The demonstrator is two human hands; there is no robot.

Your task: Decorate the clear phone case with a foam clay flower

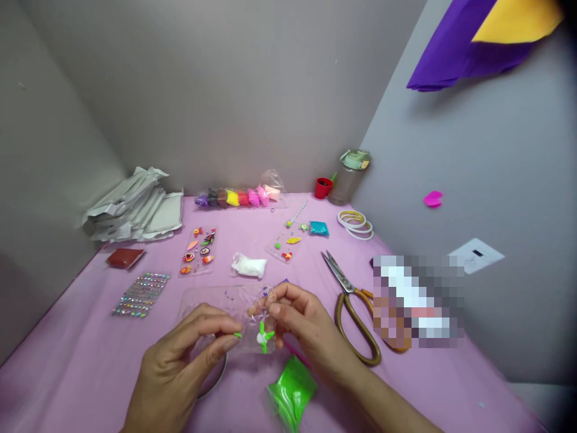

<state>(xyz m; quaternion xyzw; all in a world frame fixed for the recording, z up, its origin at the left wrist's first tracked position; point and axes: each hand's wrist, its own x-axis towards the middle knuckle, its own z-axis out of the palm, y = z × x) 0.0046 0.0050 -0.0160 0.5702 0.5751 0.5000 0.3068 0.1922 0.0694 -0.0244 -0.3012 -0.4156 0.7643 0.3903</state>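
Observation:
My left hand [189, 349] pinches a small bright green piece of clay [237, 334] between thumb and fingertips. Just right of it is a flower-like shape with a white centre [262, 338] and several green petals [269, 335], on a transparent plastic sheet [207, 296]. My right hand [297, 316] is closed on the right edge of that sheet, its thumb and forefinger pressed together. Below the right hand lies a packet of green clay [293, 388]. Part of a round rim [216, 385] shows beneath my left hand.
Large scissors [347, 288] lie at the right, beside a blurred-out patch. Decorated transparent cards [198, 255], a white clay packet [249, 266], a gem sheet [142, 294] and tape rolls [356, 224] surround the hands. Farther back are coloured clay packets [238, 197], a red cup [323, 188] and a bottle [349, 180].

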